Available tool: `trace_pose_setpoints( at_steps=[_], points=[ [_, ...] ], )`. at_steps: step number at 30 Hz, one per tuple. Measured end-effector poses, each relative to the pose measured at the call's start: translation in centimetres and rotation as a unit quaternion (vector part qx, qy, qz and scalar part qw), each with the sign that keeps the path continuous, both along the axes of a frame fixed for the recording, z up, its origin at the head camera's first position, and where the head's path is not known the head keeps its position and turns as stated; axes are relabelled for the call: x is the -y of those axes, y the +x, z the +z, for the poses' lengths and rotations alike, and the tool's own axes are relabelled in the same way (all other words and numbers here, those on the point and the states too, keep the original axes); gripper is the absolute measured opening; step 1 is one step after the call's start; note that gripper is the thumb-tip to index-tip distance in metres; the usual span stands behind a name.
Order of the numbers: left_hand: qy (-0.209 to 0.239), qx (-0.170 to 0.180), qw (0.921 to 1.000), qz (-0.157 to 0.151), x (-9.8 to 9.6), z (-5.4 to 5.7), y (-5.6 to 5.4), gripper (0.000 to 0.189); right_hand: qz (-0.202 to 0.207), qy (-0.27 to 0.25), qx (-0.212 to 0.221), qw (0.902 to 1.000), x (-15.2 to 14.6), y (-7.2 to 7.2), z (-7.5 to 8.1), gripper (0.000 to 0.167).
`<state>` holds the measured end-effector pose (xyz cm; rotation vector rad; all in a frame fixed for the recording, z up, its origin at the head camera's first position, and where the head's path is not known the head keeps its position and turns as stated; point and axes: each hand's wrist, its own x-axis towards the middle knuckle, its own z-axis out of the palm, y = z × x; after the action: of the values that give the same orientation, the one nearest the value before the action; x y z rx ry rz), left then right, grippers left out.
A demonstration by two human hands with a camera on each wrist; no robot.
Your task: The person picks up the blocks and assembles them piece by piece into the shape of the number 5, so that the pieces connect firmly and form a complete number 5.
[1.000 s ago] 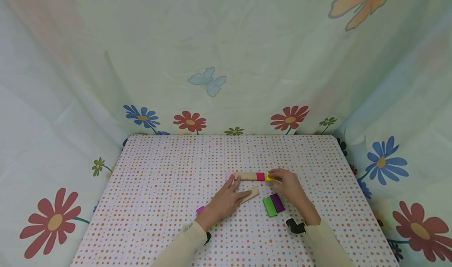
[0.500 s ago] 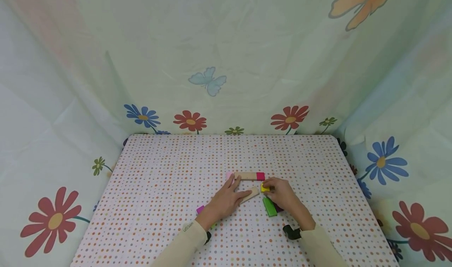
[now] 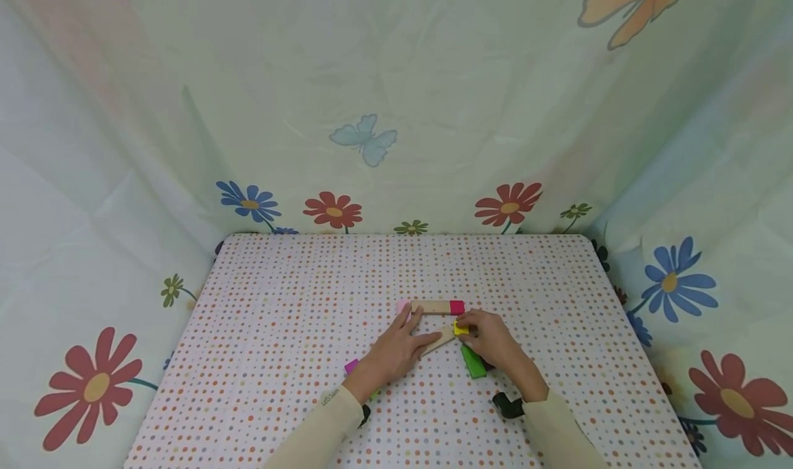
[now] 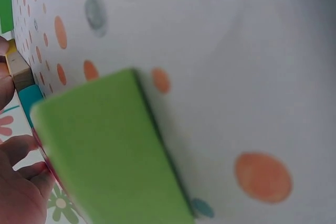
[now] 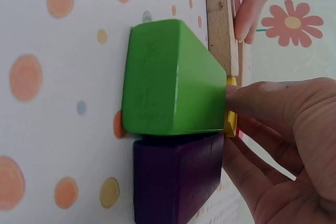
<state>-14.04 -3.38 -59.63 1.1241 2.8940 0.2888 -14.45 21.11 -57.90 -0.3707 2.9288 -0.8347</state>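
Observation:
My right hand [image 3: 495, 341] pinches a small yellow block [image 3: 460, 328] between thumb and fingers. The yellow block sits right at the right end of a short wooden block [image 3: 440, 341]. My left hand [image 3: 387, 359] lies spread, its thumb on that wooden block and its fingertips at the left end of a farther row. That row holds a light pink block [image 3: 403, 308], a plain wooden block [image 3: 430, 308] and a hot pink block [image 3: 457, 307]. A teal block [image 4: 30, 98] shows beside the short wooden block in the left wrist view, hidden under my left hand in the head view.
A green block [image 5: 173, 82] and a dark purple block [image 5: 173, 177] stand side by side below my right hand. Near my left wrist are a magenta block [image 3: 351, 366] and a light green block [image 4: 105, 145]. A dotted cloth [image 3: 297, 283] covers the table; flowered curtains [image 3: 409, 145] surround it.
My right hand has brought the yellow block from beside the hot pink block nearer to me and left, to the short wooden block's end. My left hand has stayed in place.

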Motion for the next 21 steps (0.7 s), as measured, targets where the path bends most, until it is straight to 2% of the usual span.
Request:
trace_pose_setpoints(
  at_steps=[4, 13, 21],
  points=[
    [-0.001, -0.010, 0.9999, -0.001, 0.03, 0.00, -0.02, 0.041, 0.001, -0.002, -0.001, 1.0000, 0.07, -0.11, -0.15, 0.019],
    [-0.002, 0.009, 0.9999, 0.004, 0.07, -0.40, 0.23, 0.042, 0.000, -0.007, 0.006, 1.0000, 0.13, 0.30, -0.27, 0.019],
    [-0.007, -0.001, 1.0000, 0.003, 0.02, -0.21, 0.05, 0.042, -0.005, -0.012, -0.001, 0.9999, -0.09, 0.28, -0.26, 0.023]
  ],
)
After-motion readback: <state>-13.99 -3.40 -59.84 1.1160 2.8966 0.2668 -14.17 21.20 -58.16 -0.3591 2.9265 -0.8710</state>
